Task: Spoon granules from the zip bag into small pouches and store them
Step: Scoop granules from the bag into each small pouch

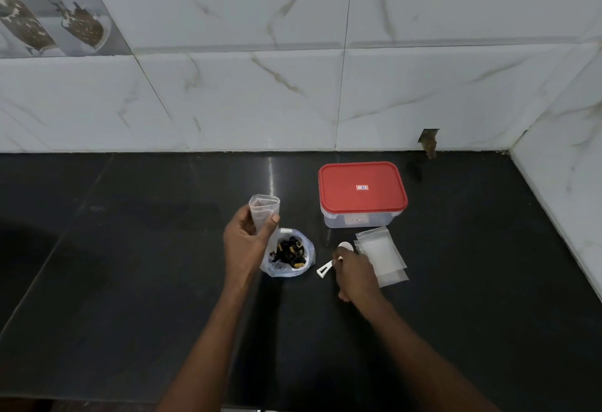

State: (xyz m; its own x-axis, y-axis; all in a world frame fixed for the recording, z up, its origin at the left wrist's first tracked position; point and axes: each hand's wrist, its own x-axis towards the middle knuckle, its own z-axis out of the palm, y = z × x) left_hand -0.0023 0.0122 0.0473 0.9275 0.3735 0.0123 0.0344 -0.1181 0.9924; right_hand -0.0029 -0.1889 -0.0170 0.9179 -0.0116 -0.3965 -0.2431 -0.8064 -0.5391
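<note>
Right hand (355,273) fingers pinched on one spoon (329,265) — left hand (247,242) gripping one open pouch (262,209).

Single head-worn wide-angle view, forward and steeply down over the black counter (130,248), tiled wall (293,85) behind.

dim, cool indoor light, overall underexposed. black countertop (130,248) swallows detail, with one thin vertical glare streak (271,177) near its back edge. marble wall tiles (228,92) evenly lit, soft sheen, no hard hotspots. shadows weak and diffuse; a darker patch lies on the counter at far left. wide-angle distortion strong: grout lines and the counter edge bow and splay toward the corners. centre reasonably sharp, edges softer, mild compression smear. patterned tile (49,14) top left looks blurred.
</note>
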